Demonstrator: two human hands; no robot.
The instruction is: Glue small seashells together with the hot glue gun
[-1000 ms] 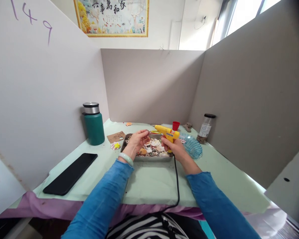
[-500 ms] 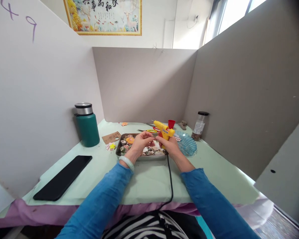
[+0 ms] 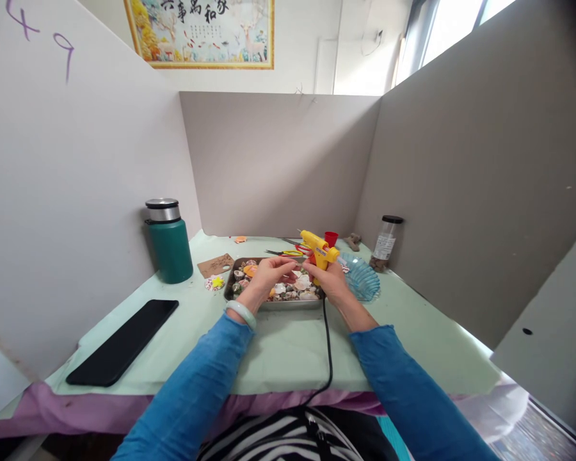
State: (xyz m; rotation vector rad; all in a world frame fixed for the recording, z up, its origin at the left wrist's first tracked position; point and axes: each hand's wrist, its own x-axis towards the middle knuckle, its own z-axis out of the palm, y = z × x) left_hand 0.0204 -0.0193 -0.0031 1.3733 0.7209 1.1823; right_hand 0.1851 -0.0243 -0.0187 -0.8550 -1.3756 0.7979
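Observation:
My right hand (image 3: 332, 282) is wrapped round the handle of a yellow hot glue gun (image 3: 319, 247), its nozzle pointing up and to the left. My left hand (image 3: 271, 274) has its fingers pinched together just left of the gun; whatever they hold is too small to make out. Both hands are over a metal tray (image 3: 288, 306) filled with shells and pebbles (image 3: 301, 283). The two hands' fingertips are close, with a narrow gap between them. A black cord (image 3: 329, 352) runs from the gun down across the table edge.
Scissors (image 3: 290, 253) and a red cup (image 3: 331, 239) are behind the tray. To the right stand a blue glass dish (image 3: 365, 278) and a lidded jar (image 3: 386, 243). On the left are a green bottle (image 3: 169, 250), a phone (image 3: 125, 342), a brown card (image 3: 215, 265) and a flower decoration (image 3: 215, 282).
My fingertips have moved slightly apart, the left hand shifting a little left. The glue gun has moved slightly right in my right hand.

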